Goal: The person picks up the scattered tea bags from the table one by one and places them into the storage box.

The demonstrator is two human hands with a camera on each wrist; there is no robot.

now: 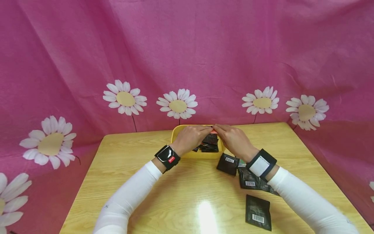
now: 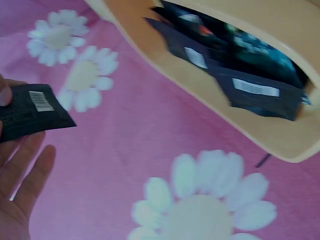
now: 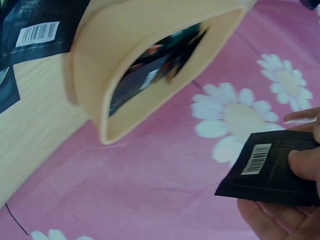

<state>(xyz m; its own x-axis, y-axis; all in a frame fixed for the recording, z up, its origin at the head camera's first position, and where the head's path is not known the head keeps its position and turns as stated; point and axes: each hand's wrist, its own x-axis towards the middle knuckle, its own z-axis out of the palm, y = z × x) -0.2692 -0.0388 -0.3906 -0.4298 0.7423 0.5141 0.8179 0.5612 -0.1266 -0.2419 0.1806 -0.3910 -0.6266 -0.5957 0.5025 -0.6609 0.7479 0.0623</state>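
Note:
Over a yellow plastic bin (image 1: 201, 156) at the table's far edge, my left hand (image 1: 191, 138) and right hand (image 1: 236, 141) meet at the fingertips. Between them is a flat black sachet (image 3: 257, 167) with a white barcode. In the right wrist view, a thumb presses on its face while fingers support it underneath. The left wrist view shows the same sachet (image 2: 35, 115) at the left edge, fingers behind it and a thumb tip on top. Several dark sachets (image 1: 209, 144) lie jumbled inside the bin.
Right of the bin, several black sachets lie on the wooden table (image 1: 140, 182), among them one close to the bin (image 1: 228, 164), one beside my right wrist (image 1: 249, 180) and one nearer the front (image 1: 258, 213). A pink daisy-printed cloth (image 1: 204, 65) hangs behind the table.

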